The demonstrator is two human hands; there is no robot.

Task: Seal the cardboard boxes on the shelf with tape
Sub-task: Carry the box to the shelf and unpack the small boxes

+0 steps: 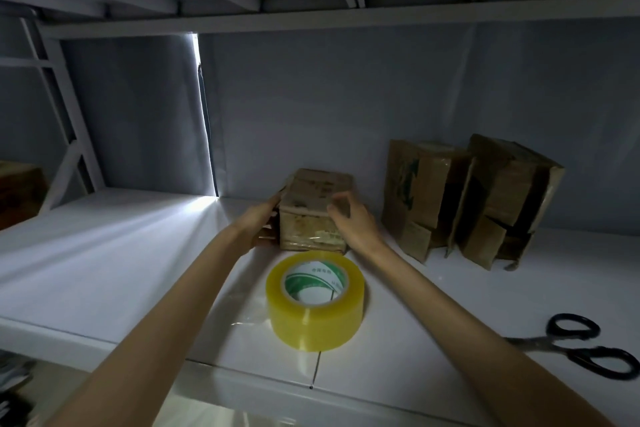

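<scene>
got both hands on the small cardboard box [317,210], which sits on the white shelf [104,253] toward the back, near the wall. my left hand [260,224] is flat against its left side, fingers pretty much straight. my right hand [351,222] is curled over the top right edge, gripping it. the yellowish tape roll [315,300] stands just in front of the box, between my forearms. two more opened cardboard boxes [467,199] lean at the back right, and black-handled scissors [581,345] lie near the right front edge.
</scene>
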